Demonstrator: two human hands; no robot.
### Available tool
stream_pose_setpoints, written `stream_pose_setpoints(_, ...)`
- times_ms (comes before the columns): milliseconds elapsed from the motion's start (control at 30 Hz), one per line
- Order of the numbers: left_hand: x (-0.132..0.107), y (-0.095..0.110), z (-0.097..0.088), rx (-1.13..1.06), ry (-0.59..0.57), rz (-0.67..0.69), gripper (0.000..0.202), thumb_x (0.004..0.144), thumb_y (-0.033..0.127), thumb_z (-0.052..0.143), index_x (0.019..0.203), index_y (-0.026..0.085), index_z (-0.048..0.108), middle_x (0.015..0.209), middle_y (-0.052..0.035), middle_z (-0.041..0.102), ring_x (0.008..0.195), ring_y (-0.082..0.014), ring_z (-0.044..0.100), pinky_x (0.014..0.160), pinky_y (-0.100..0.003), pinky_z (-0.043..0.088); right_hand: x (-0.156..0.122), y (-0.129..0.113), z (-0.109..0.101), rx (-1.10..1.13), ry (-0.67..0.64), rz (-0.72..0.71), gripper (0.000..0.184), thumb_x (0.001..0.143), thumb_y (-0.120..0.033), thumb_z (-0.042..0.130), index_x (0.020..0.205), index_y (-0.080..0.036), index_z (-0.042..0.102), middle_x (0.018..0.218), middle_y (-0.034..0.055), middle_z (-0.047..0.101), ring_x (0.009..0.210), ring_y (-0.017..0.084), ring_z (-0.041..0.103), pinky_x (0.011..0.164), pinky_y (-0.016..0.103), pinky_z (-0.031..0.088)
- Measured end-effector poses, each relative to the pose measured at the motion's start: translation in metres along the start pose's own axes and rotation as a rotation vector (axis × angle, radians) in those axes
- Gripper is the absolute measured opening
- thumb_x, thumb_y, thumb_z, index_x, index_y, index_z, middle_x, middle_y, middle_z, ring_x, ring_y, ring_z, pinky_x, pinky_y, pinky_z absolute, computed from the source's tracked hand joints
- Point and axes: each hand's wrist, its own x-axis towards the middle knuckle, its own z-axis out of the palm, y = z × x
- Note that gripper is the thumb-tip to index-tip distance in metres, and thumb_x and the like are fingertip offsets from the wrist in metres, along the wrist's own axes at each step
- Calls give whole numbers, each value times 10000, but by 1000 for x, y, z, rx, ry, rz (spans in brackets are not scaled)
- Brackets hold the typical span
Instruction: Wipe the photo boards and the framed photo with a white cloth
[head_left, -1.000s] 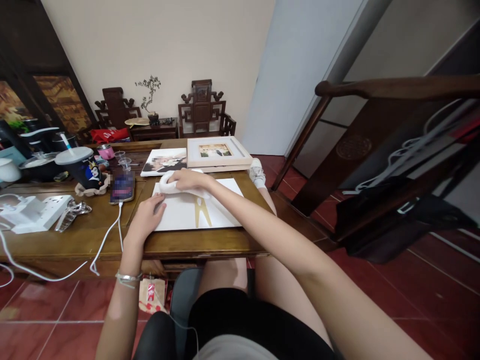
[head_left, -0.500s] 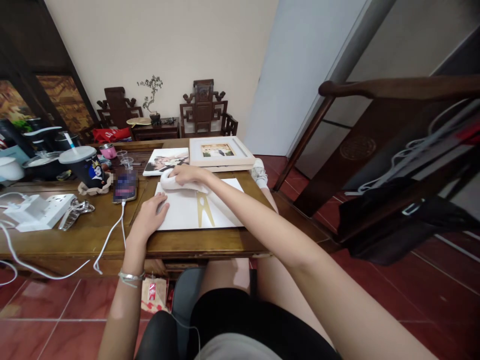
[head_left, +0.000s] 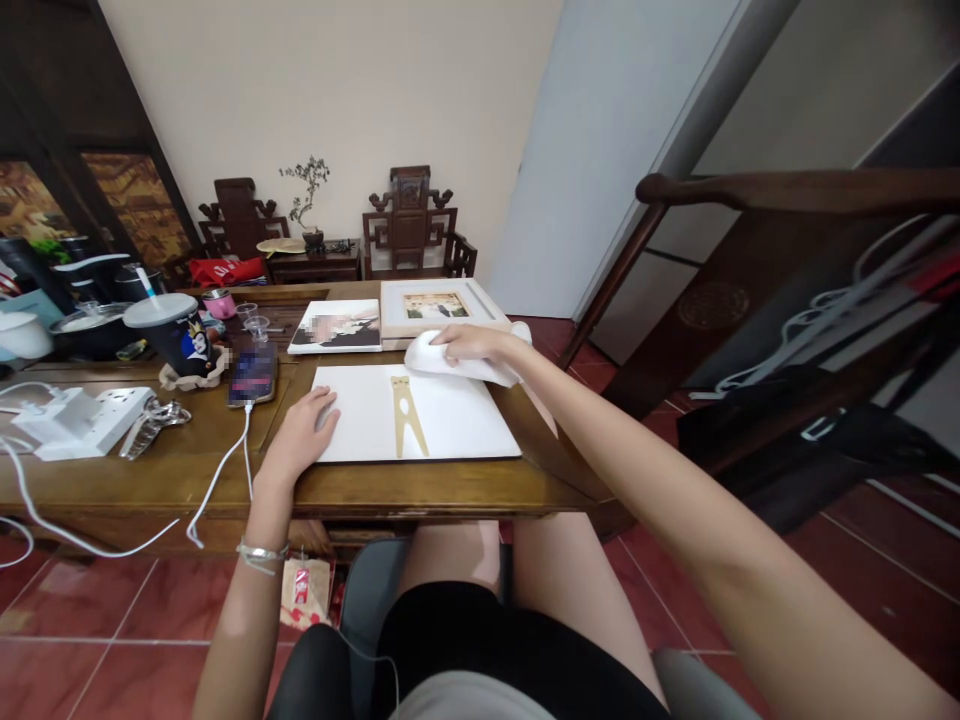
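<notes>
A white rectangular board [head_left: 465, 425] lies flat near the table's front edge. Down its middle runs a gold, forked, tapering piece with an oval hole [head_left: 400, 395]. At the board's left edge rests my left hand [head_left: 306, 430], fingers laid along the edge and holding nothing. My right hand [head_left: 474, 345] is closed on a bunched white cloth [head_left: 427, 355] at the board's far right corner. Beyond the board sit a photo panel [head_left: 337, 328] on the left and a pale picture frame [head_left: 397, 332] on the right.
Left on the wooden table [head_left: 420, 490] are a phone [head_left: 251, 375] with its cable, a power strip [head_left: 94, 425], a clear hair clip [head_left: 154, 425] and a dark lidded cup [head_left: 180, 330]. A wooden chair [head_left: 795, 190] stands at the right.
My right hand has moved the white cloth rightward across the board's far side, from near the left corner to the right corner. My left hand stays at the left edge.
</notes>
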Motion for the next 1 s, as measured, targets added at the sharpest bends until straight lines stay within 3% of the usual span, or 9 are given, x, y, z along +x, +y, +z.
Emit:
stream_pose_setpoints(167,0,0,-1,0,-14,-2,459,898,369,434,1198,102,655,1347,-164,584,1269,-287,534,1127,-447,364,-22,5,7,47,-30,20,489,632,-55,453,1030,-161,718,1080,74,715,938,246,634,802,306,473)
stream_pose_setpoints(400,-1,0,-1,-17,-24,-2,455,901,374,437,1198,111,659,1347,-155,589,1281,-283,525,1133,-450,352,-78,-21,13,38,-111,-158,479,630,-24,415,972,-157,723,1001,68,728,934,240,627,865,324,445)
stream_pose_setpoints(567,0,2,-1,-15,-34,-21,482,924,397,400,1196,96,660,1338,-159,597,1295,-264,515,1142,-434,340,-127,-41,9,65,-176,-146,519,639,-57,440,1062,-172,717,1100,64,711,1042,247,605,951,319,429)
stream_pose_setpoints(700,0,1,1,-4,-28,-18,461,927,363,404,1187,82,660,1324,-169,602,1290,-267,516,1147,-428,334,-152,-45,5,140,-281,-170,525,594,-82,445,1020,-197,729,1075,42,714,1021,247,616,926,300,448)
stream_pose_setpoints(833,0,2,2,12,-29,-2,431,926,305,398,1183,64,647,1328,-187,583,1285,-276,512,1137,-429,351,-151,-33,6,155,-274,-133,425,619,-146,463,956,-194,718,1026,43,703,1008,267,613,906,324,455)
stream_pose_setpoints(1000,-1,3,3,32,-34,-16,436,926,301,385,1220,73,612,1359,-177,548,1299,-278,489,1139,-435,347,-118,-9,9,202,-174,-130,220,636,-209,465,776,-199,634,882,45,666,921,261,591,880,352,445)
